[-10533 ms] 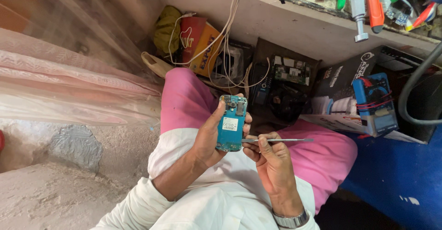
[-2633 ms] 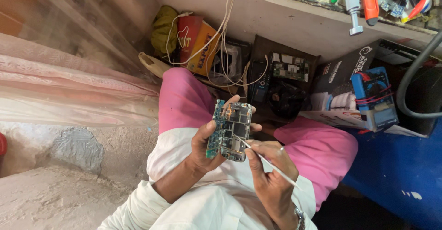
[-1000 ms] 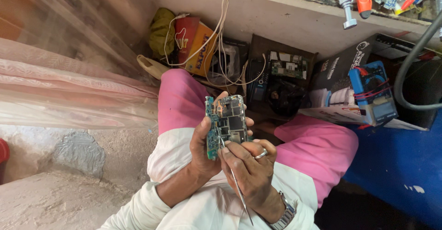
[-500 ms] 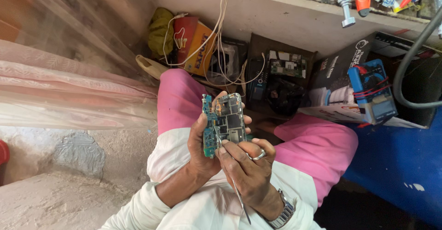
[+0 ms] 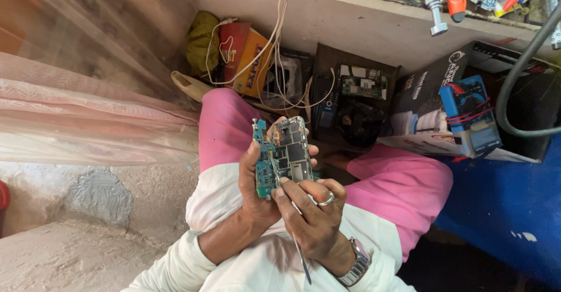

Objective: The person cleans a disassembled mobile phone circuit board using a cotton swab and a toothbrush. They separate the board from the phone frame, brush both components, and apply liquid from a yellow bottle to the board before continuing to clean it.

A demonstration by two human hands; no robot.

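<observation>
Phone board (image 5: 286, 151) gripped in left hand (image 5: 257, 192).

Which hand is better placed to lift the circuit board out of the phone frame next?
Probably the right hand: it holds the tweezers against the circuit board, while the left hand grips the phone frame.

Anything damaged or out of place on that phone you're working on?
The phone in the left hand is stripped open, and a teal circuit board stands lifted off its left edge. The right hand holds tweezers at it.
</observation>
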